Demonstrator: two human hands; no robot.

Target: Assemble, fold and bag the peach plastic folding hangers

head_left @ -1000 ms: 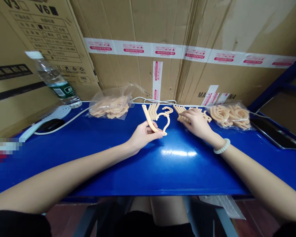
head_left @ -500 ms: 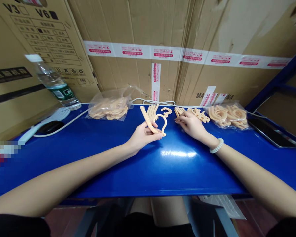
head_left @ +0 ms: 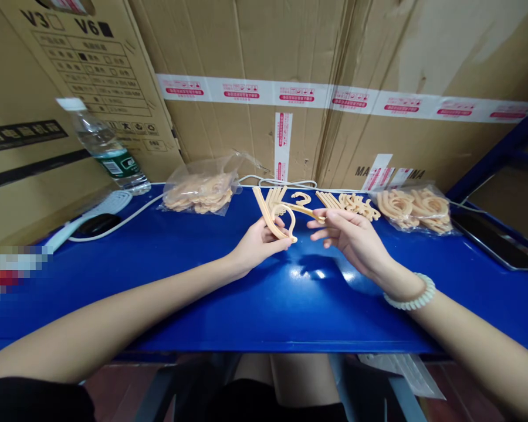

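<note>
Near the middle of the blue table, my left hand (head_left: 261,243) pinches a beige curved piece (head_left: 264,212) joined to or held with a rounded loop (head_left: 293,220). To its right, my right hand (head_left: 345,234) grips the end of a beige stick (head_left: 305,210) between thumb and finger, the other fingers spread. The stick's far end reaches behind the loop; whether they touch I cannot tell. Behind my hands lie several beige strips (head_left: 276,196), a hook-shaped piece (head_left: 301,198), a row of straight sticks (head_left: 328,200) and a pile of small curved pieces (head_left: 357,205).
Clear bags of beige parts lie at the back left (head_left: 198,193) and back right (head_left: 413,208). At left are a water bottle (head_left: 114,158), a hairbrush (head_left: 92,210) and a black mouse (head_left: 99,224). A phone (head_left: 497,240) lies at right. Cardboard boxes (head_left: 246,135) stand behind the table (head_left: 229,316).
My right hand has lifted off the row of sticks and come nearer with one stick in its fingers. My left hand keeps its hold. The view has shifted slightly.
</note>
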